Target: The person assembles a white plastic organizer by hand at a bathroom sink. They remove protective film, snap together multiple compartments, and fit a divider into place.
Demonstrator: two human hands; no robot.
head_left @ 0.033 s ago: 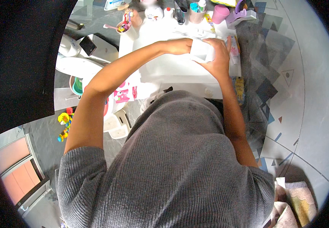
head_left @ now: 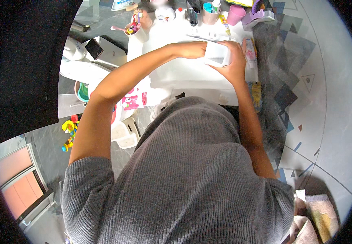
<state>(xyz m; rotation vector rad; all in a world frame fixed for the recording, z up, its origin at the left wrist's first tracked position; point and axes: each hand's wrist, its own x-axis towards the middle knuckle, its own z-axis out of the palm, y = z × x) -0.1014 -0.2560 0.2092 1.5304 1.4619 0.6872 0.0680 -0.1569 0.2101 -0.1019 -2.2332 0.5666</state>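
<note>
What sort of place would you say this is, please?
Most likely a bathroom, judging by the white washbasin, the cup holding what look like toothbrushes at its far left, and the squeeze tube lying along its right edge.

Across the top of the frame, your white surface (head_left: 155, 36) is carrying a pink cup (head_left: 236, 14), a paler cup (head_left: 211, 18) of tubes and a white bottle (head_left: 164, 14); a yellow tube (head_left: 225, 24) is lying between these cups, a brush-filled cup (head_left: 137, 35) standing further left.

Your tee (head_left: 184, 171): dk grey, ribbed; your container (head_left: 217, 55): wht; cup (head_left: 236, 15) up top: pink; rt tiles (head_left: 285, 97): grey/blue geo pattern.
</note>
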